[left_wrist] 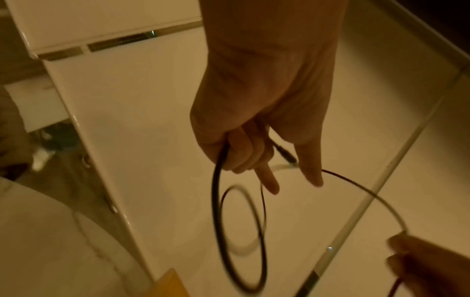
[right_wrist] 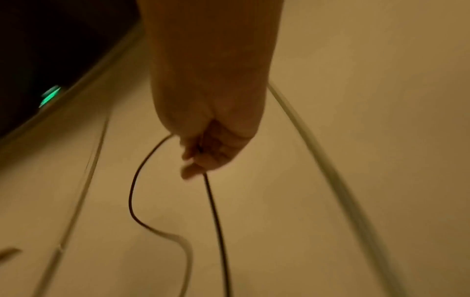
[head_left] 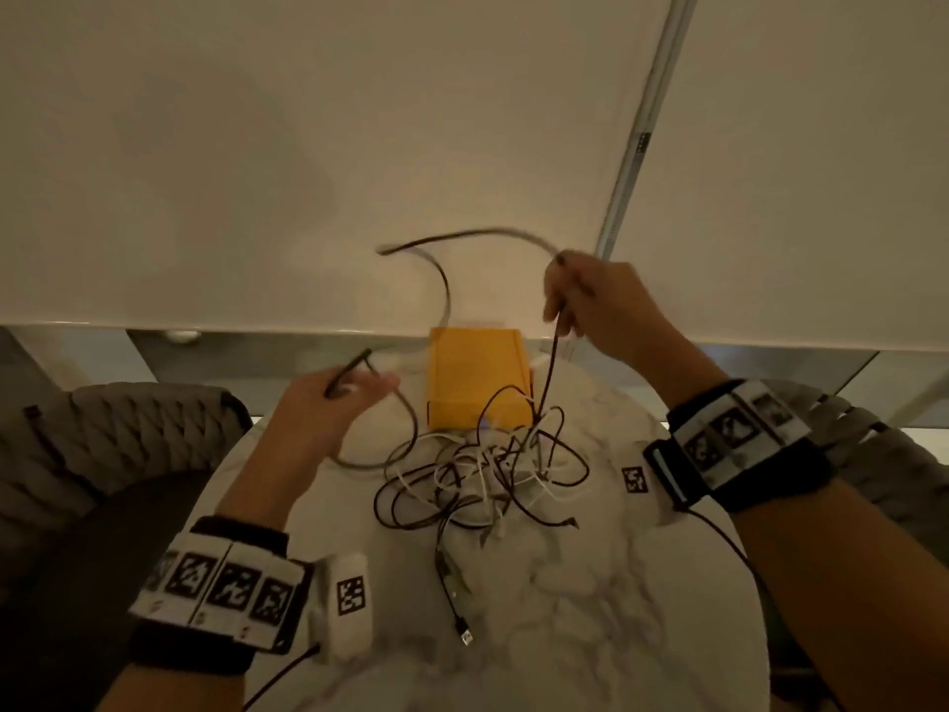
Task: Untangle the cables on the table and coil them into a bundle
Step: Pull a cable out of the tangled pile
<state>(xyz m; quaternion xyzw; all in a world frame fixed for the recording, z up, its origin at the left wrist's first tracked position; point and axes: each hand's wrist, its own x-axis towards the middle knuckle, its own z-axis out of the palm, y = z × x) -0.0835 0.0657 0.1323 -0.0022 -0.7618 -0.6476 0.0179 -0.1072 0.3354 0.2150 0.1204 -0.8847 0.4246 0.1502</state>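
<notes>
A tangle of black and white cables [head_left: 488, 470] lies in the middle of the round marble table [head_left: 590, 608]. My left hand [head_left: 339, 398] is raised over the table's left side and grips one end of a black cable [left_wrist: 216, 180], whose plug [left_wrist: 284, 152] sticks out past the fingers. That cable loops below the hand and arcs up to my right hand [head_left: 580, 295], which is lifted higher and pinches the same black cable [right_wrist: 216, 211]. From the right hand a strand drops down into the tangle.
A yellow box [head_left: 477, 382] stands at the table's far edge, just behind the tangle. A black USB plug [head_left: 464, 634] trails toward me. Woven grey chairs [head_left: 128, 434] flank the table on both sides. A pale wall panel [head_left: 359, 146] rises behind.
</notes>
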